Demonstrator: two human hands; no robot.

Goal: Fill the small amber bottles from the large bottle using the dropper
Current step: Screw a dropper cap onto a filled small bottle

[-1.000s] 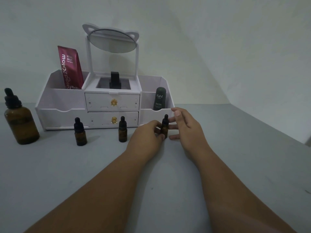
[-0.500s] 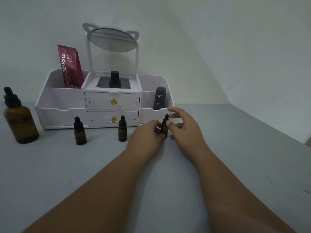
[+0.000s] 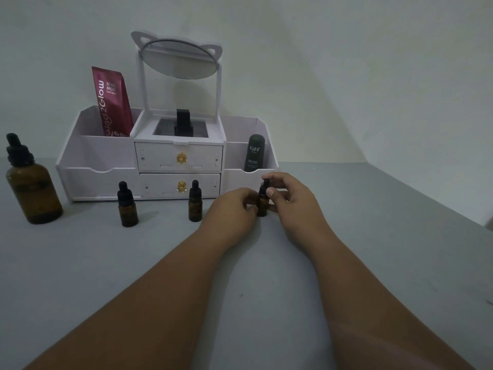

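Three small amber glass bottles with black dropper caps stood in a loose row on the table, and the rightmost small amber bottle [image 3: 262, 202] was the one in hand, upright on the surface just in front of the right end of the white plastic vanity organiser [image 3: 80, 166]. The left hand [image 3: 234, 209] had its fingers pressed around the lower body of that bottle, steadying it, while the right hand [image 3: 290, 196] pinched the black dropper cap between thumb and fingertips; the step looked to be unscrewing the cap. To do it well, the left hand would need to keep the base flat against the table so the bottle did not tip, and the right would need to turn the cap rather than squeeze the rubber bulb (a squeezed bulb could spit out whatever it held). The middle small amber bottle [image 3: 195, 202] and the left small amber bottle [image 3: 127, 206] stood capped and untouched, well apart from the hands. The large amber glass bottle with its tall black dropper top [image 3: 32, 185] stood capped at the far left, so the source had yet to be opened. The grey matte table [image 3: 373, 236] was bare in the foreground but for the two forearms. The room was dim, with plain pale walls meeting in a corner behind the organiser, whose cat-eared round mirror [image 3: 178, 58] tilted upward.
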